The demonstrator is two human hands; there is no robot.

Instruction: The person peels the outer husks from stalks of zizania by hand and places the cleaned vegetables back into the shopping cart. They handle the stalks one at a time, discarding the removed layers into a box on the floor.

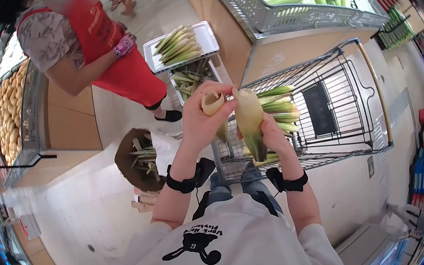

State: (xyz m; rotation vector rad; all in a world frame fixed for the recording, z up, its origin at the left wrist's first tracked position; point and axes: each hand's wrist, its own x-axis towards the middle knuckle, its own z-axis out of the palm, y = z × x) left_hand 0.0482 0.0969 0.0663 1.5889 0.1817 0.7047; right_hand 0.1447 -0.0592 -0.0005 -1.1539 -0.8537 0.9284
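Pale-green and cream, the stalk (250, 117) stands nearly upright in front of the person's chest, just over the near rim of the wire cart (342, 103), tip up and darker green butt down. The right hand (275, 136) has its fingers clenched round the stalk's lower half from the cart side. The left hand (200, 120) pinches a curled strip of husk (211, 102) between thumb and forefingers, close beside the stalk's tip. The step in hand looks to be stripping the outer husk, and it seems well along, since the upper stalk is already bare. The next move would call for a firm hold by the right hand and a steady downward pull by the left to free the strip at the base. More stalks (280, 106) lie inside the cart, right behind the held one. Left of the cart a round basket (123, 156) of husk scraps sits on the pale floor (91, 213). Beyond it a co-worker (120, 63) in a red apron holds a white tray (207, 39) of stalks over a crate (220, 73) of trimmings. Behind the cart a wooden bench (230, 29) carries a metal bin (268, 16) heaped with stalks. Far to the left of the cart, potatoes (6, 107) fill a display.
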